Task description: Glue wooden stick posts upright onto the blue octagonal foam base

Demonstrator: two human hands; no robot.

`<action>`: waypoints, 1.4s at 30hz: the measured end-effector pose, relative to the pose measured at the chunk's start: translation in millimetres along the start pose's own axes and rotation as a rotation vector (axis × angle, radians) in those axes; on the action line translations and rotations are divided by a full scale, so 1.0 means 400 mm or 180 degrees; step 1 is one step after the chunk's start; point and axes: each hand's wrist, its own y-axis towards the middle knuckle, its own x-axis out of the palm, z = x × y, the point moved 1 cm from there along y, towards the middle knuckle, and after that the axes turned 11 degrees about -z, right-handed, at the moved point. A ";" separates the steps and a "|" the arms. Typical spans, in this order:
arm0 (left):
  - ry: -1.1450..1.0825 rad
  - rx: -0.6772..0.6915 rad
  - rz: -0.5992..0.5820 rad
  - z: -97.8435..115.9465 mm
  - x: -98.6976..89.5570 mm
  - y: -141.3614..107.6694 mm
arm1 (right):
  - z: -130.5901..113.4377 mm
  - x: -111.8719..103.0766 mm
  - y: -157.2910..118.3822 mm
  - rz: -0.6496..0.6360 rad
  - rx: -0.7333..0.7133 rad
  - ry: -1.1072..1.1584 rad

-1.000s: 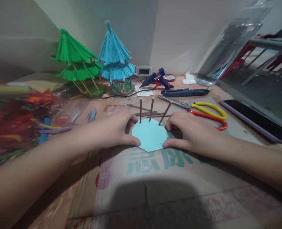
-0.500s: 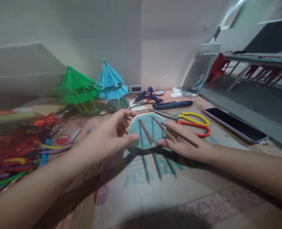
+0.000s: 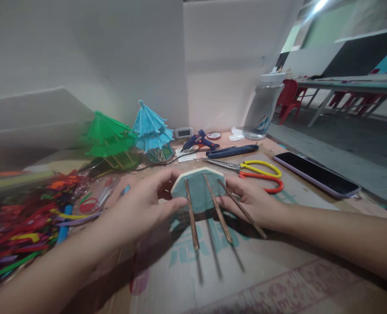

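Observation:
Between my hands is a light blue-green, many-sided plate (image 3: 198, 192) with a pale rim, tilted so its flat face shows. Three thin brown sticks (image 3: 218, 209) stand out from that face and point toward me. My left hand (image 3: 162, 192) grips the plate's left edge, thumb on the face and fingers behind. My right hand (image 3: 246, 198) grips the right edge, with its thumb near the middle stick and the right stick passing in front of its fingers. Beneath lies printed cardboard (image 3: 265, 266) with the sticks' shadows on it.
Scissors (image 3: 262, 172), a dark cutter (image 3: 232, 151), a glue gun (image 3: 200, 141) and a phone (image 3: 316, 173) lie beyond my hands. Green (image 3: 106, 135) and blue (image 3: 151, 128) tiered paper models stand at the back left. Colourful strips (image 3: 26, 218) lie left; a bottle (image 3: 263, 107) stands back right.
The plate has tilted, so the sticks now point down toward me and show at greater length. Both hands have kept hold of it. The whole view has shifted slightly.

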 end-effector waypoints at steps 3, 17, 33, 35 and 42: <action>-0.0008 -0.0024 -0.0002 0.000 0.000 0.001 | -0.003 0.002 -0.002 -0.0048 0.0018 0.0255; -0.0966 -0.0205 -0.0164 -0.009 0.002 0.023 | 0.038 0.008 0.016 -0.0426 0.0555 0.2562; -0.1944 -0.0909 0.0058 -0.102 0.034 0.048 | 0.045 0.007 0.029 -0.0710 0.0789 0.3460; -0.1560 -0.0837 0.0261 -0.098 0.028 0.046 | 0.044 0.007 0.028 -0.0731 0.0806 0.3452; -0.0286 -0.0046 0.1065 -0.085 0.005 0.036 | 0.045 0.011 0.027 -0.0836 0.0935 0.3273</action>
